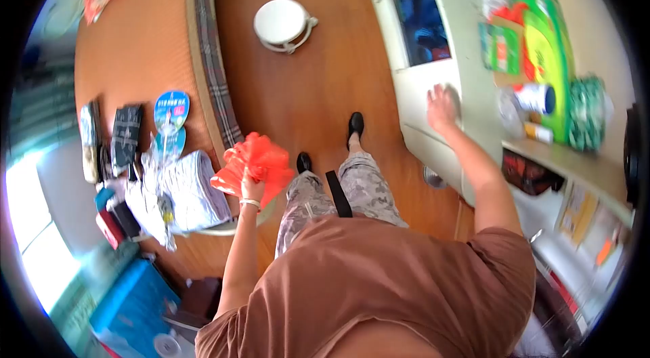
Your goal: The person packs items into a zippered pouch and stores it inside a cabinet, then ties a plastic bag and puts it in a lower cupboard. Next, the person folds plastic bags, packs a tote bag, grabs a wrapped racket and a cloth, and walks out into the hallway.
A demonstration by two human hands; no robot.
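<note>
My left hand point(252, 187) is closed around the bunched part of a red plastic bag point(261, 160), whose crinkled folds spread out above and to both sides of the fingers. A white band circles that wrist. On the other side, my right hand point(441, 106) has its fingers apart and holds nothing. It is at the pale cabinet front point(421, 94), below a dark glass panel point(421, 16); whether it touches the surface is hard to tell.
A round white stool point(280, 21) stands on the wooden floor point(318, 87). Left is a bed point(135, 53) with folded cloth point(196, 192), folded umbrellas and blue round fans. Right, a shelf point(575, 165) holds a green bottle point(547, 60) and packages.
</note>
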